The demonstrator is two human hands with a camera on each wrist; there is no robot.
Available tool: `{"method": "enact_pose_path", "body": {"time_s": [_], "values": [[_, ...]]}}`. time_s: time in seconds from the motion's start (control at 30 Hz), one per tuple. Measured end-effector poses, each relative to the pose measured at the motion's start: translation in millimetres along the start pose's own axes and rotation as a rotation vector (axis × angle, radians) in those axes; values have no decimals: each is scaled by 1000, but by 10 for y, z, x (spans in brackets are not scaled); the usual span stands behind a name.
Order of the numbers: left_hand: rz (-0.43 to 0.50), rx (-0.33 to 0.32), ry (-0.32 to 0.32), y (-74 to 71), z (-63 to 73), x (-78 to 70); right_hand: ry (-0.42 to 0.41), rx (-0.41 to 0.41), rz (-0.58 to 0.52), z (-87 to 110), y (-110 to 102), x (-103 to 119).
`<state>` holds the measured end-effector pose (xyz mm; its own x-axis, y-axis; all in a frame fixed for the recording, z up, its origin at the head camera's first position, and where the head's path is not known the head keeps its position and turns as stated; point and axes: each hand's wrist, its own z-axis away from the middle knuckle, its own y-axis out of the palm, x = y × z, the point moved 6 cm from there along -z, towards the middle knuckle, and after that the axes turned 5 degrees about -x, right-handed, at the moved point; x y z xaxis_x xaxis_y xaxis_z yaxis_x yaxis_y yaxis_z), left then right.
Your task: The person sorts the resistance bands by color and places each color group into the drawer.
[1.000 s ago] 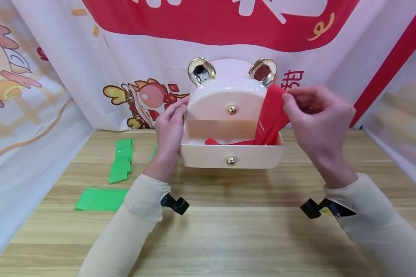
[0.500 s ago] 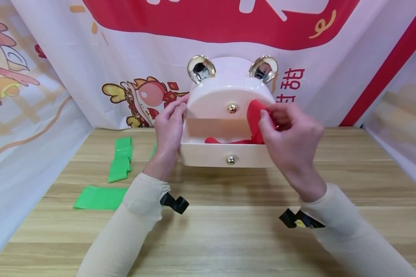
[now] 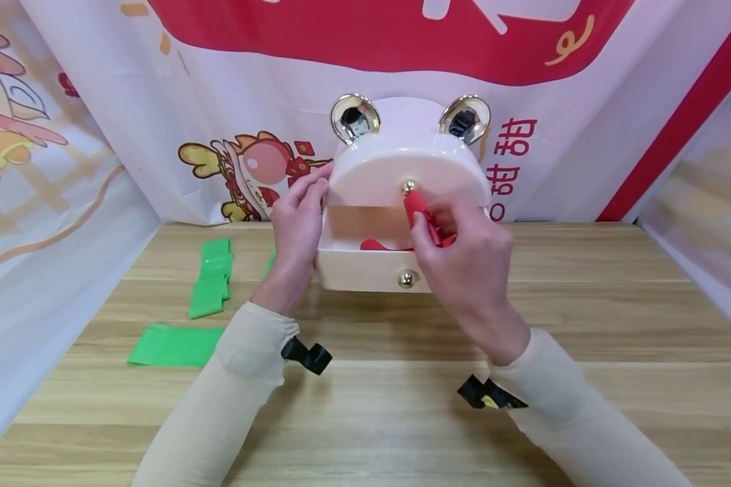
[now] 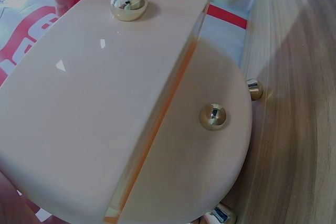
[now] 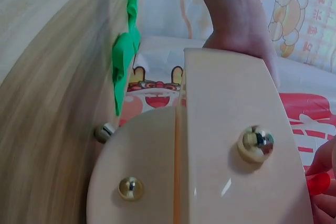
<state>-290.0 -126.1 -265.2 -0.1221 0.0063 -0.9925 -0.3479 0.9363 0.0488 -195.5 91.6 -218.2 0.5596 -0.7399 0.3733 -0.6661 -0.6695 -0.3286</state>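
A glossy white box (image 3: 365, 177) with two gold round ears stands toward the back of the table in the head view. Its lower drawer (image 3: 359, 270) is pulled out, below the closed domed upper front. My left hand (image 3: 295, 220) rests along the box's left side, fingers reaching toward the back. Over the drawer, my right hand (image 3: 468, 253) pinches a red resistance band (image 3: 419, 208), its folded top beside the upper gold knob (image 3: 409, 187). More red band lies in the drawer. The right wrist view shows a bit of the red band (image 5: 318, 183) between the fingertips.
Green bands lie left of the box: one folded (image 3: 210, 277), one flat (image 3: 173, 346), and a green edge (image 3: 271, 264) partly behind the left arm. A printed cloth (image 3: 292, 81) hangs close behind the box. The wooden table (image 3: 365, 419) stretches in front.
My right hand has moved left and down with the red band, from the drawer's right end toward its middle. The band's upright part has lowered. My left hand has stayed at the box.
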Motion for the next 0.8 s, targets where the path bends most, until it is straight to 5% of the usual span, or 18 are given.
{"method": "enact_pose_path", "body": {"time_s": [0.47,0.8], "values": [[19,4,2,11,-5,5,-40,30,60,51,138,94],[21,2,4,6,-7,2,15,123,134,58,258,153]]}}
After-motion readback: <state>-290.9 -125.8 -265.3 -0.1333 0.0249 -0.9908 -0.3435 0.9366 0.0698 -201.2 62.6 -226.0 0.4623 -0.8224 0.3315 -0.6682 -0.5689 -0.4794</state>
